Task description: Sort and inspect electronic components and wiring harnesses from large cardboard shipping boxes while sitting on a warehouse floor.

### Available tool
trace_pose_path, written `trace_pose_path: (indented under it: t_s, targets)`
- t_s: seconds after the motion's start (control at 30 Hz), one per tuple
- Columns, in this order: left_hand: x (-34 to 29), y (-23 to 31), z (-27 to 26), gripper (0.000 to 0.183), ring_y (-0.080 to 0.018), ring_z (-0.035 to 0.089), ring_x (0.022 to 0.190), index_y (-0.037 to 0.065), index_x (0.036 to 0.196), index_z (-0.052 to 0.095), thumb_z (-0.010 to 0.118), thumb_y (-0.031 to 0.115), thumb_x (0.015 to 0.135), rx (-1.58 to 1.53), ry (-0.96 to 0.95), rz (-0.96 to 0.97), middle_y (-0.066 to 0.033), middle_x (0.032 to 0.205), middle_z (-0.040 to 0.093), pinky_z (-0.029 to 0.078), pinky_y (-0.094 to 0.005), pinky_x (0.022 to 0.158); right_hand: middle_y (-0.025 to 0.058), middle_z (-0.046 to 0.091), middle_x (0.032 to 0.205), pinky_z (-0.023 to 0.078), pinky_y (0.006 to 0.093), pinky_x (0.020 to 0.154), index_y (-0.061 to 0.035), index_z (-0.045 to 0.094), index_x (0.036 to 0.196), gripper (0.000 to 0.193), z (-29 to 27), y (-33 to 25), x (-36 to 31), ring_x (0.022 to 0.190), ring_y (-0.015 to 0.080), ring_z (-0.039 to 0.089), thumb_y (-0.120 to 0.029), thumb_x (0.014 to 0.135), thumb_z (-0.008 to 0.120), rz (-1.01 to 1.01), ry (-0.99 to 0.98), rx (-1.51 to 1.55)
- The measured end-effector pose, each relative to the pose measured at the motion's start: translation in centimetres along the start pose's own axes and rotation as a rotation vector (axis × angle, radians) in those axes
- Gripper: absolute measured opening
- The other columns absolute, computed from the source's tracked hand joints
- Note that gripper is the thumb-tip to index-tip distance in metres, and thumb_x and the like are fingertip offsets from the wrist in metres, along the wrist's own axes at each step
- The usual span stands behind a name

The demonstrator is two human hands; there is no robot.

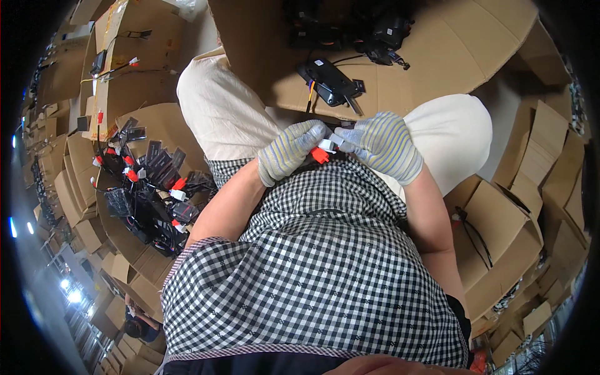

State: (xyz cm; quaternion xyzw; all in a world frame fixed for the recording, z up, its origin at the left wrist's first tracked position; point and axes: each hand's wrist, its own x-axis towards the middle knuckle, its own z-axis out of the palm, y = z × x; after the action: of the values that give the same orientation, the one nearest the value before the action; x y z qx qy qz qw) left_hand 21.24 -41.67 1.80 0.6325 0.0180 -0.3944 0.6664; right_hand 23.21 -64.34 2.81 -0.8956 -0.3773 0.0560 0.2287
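Two gloved hands are meeting in the head view, left hand (291,152) and right hand (382,147) pinching a white connector (326,145) between them, a red connector (320,155) sitting apron-side (312,250), nearer the left, its long axis apparently slanting rightward, partly hidden.

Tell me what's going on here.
A person in a checked garment works at the lap: the gloved left hand and right hand meet at a white connector and a red connector; which hand grips which is unclear. A black device lies on cardboard ahead, and cabled black parts lie in a carton at the left.
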Motion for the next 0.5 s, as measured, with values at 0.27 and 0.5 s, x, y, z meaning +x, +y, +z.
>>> trace_pose_path:
  t_s: [0.27, 0.5]
  targets:
    - [0.3, 2.4, 0.5, 0.037, -0.0044, 0.039, 0.058, 0.009, 0.095, 0.061, 0.044, 0.043, 0.096, -0.005, 0.149, -0.149, 0.0038, 0.073, 0.052, 0.030, -0.0197, 0.052, 0.0039, 0.068, 0.081, 0.047, 0.0373, 0.058, -0.0214, 0.070, 0.094, 0.020, 0.6, 0.5, 0.1, 0.071, 0.0240, 0.064, -0.030, 0.082, 0.057, 0.019, 0.038, 0.046]
    - [1.0, 0.9, 1.0, 0.037, -0.0184, 0.052, 0.075, 0.000, 0.095, 0.056, 0.037, 0.032, 0.100, 0.478, 0.075, 0.079, -0.0089, 0.078, 0.055, 0.044, -0.0325, 0.072, 0.0094, 0.066, 0.072, 0.047, 0.0351, 0.057, -0.0119, 0.072, 0.085, 0.021, 0.0, 0.4, 0.4, 0.064, 0.0265, 0.062, -0.031, 0.080, 0.065, 0.072, -0.088, 0.348]
